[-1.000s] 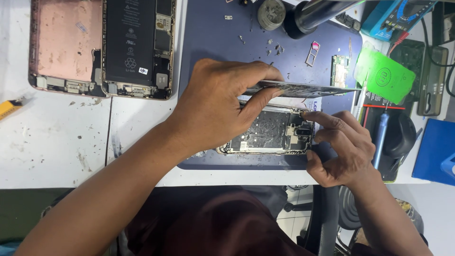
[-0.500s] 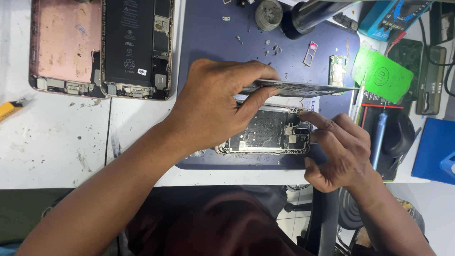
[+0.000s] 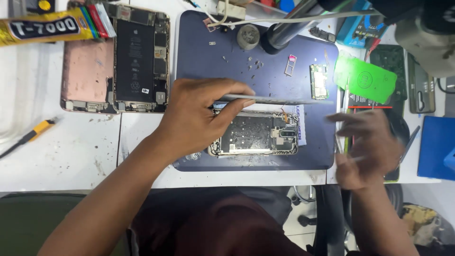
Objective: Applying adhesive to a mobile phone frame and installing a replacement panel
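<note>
My left hand (image 3: 199, 118) pinches a thin phone screen panel (image 3: 275, 100), holding it edge-on and lifted above an opened phone body (image 3: 256, 134) that lies on a dark blue mat (image 3: 213, 57). The phone's boards and camera module are exposed. My right hand (image 3: 369, 147) is blurred at the mat's right edge, over a row of hand tools, away from the phone. A thin pale streak crosses its fingers; I cannot make out whether it grips anything.
A second opened phone (image 3: 137, 57) and a pink back cover (image 3: 85, 71) lie at upper left, below a yellow glue tube (image 3: 47, 26). A small circuit board (image 3: 319, 81), SIM tray (image 3: 290, 65), green card (image 3: 365, 78), metal post (image 3: 284, 31) and yellow-handled tool (image 3: 33, 135) surround the work.
My right hand has left the phone's right end and swung out to the right over the tools. My left hand still holds the panel up in the same place.
</note>
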